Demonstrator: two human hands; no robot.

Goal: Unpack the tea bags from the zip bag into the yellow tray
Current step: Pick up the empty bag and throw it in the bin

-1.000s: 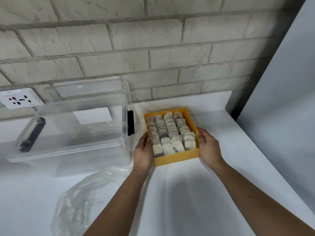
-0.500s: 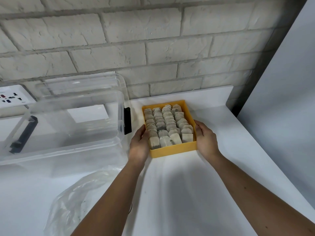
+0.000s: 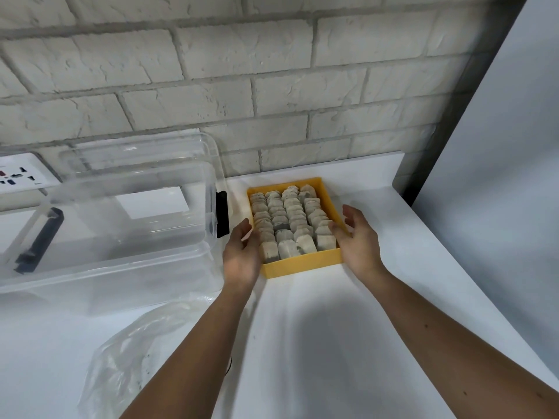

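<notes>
The yellow tray [image 3: 302, 263] sits on the white counter [image 3: 332, 343], close to the brick wall [image 3: 211, 86] at the far side. It is just right of a clear storage box [image 3: 121, 225], whose black latch [image 3: 221, 213] faces it. The tray is packed with tea bags [image 3: 290, 222] standing in four close rows from near wall to far wall, with no gap that I can see. The left hand [image 3: 242, 255] lies flat along the tray's left wall, fingers nearly straight and touching it, gripping nothing. The right hand [image 3: 358, 240] is by the right wall, its thumb over the rim next to the nearest bags and its fingers loosely spread and lifted on the outside; it holds nothing either. The zip bag [image 3: 133, 352] lies crumpled and slack on the near left of the counter, well apart from the tray. It looks empty apart from a few dark specks, so I judge the unpacking all but finished. The bags look light, soft and papery, easy to crush or tear, and they stay upright only by leaning on each other. The tray looks stiff, light plastic that would probably slide readily on this smooth top. To move it, I would hold the two long side walls near their middle, palms outside, and keep it level so the rows do not topple.
</notes>
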